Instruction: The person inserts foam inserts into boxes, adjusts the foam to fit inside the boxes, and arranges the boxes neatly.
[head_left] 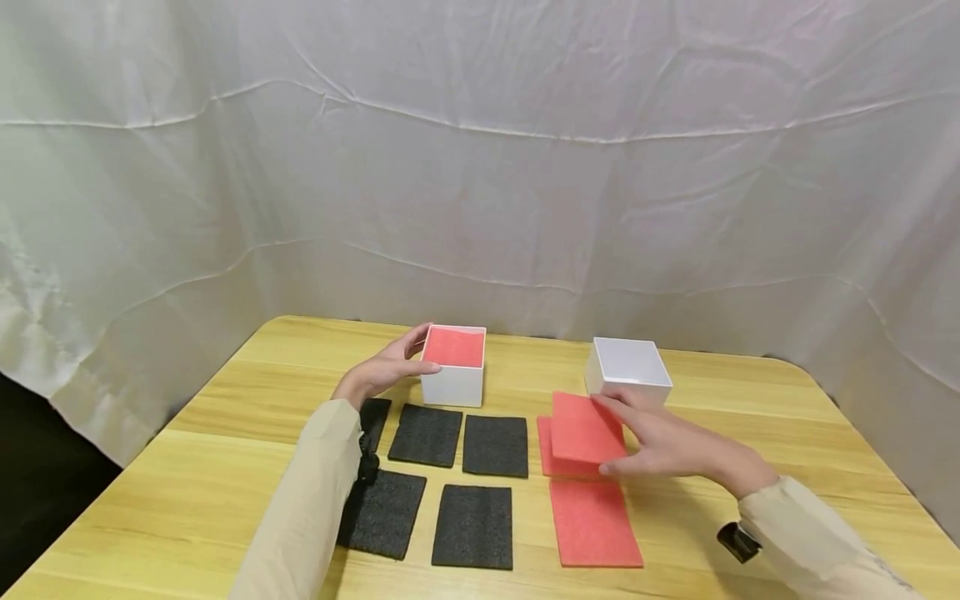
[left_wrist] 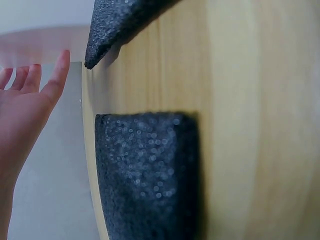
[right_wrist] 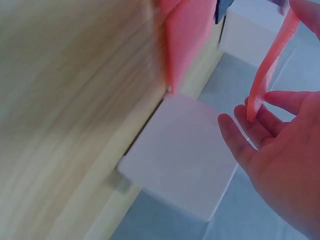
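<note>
One red sheet (head_left: 586, 429) lifted beside white box (head_left: 628, 371)

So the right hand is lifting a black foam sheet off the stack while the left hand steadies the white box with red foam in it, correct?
Not quite: the sheet in the right hand is red, not black. The head view shows its fingers lifting a red foam sheet off the red stack; the black foam sheets lie untouched. The rest holds: the left hand rests against the white box with red foam inside.
</note>
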